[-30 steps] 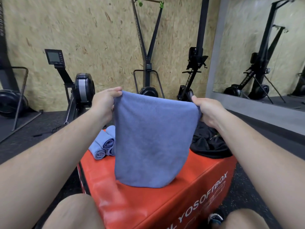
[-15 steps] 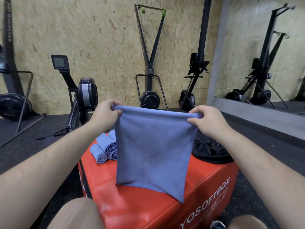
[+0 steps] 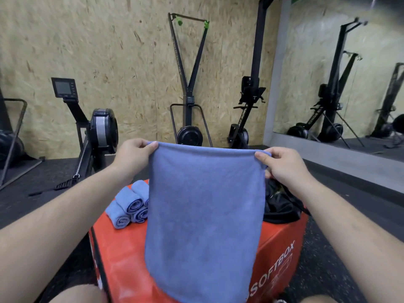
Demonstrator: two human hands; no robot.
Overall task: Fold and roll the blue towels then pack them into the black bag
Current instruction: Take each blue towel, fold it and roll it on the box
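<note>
A blue towel point(image 3: 205, 215) hangs flat in front of me over the red soft box point(image 3: 122, 265). My left hand point(image 3: 133, 156) pinches its top left corner and my right hand point(image 3: 284, 165) pinches its top right corner. Several rolled blue towels point(image 3: 129, 206) lie stacked on the box at the back left. The black bag point(image 3: 282, 206) sits crumpled on the box's right side, partly hidden behind the hanging towel and my right wrist.
Rowing machines point(image 3: 98, 132) and a ski trainer point(image 3: 189, 84) stand against the chipboard wall ahead. A large mirror point(image 3: 341, 73) covers the right wall. Dark rubber floor surrounds the box. My knees show at the bottom edge.
The towel has dropped lower and now hangs straight and spread wide; half a second ago its lower edge fell to a slanted point. Both hands have kept their grip on the corners.
</note>
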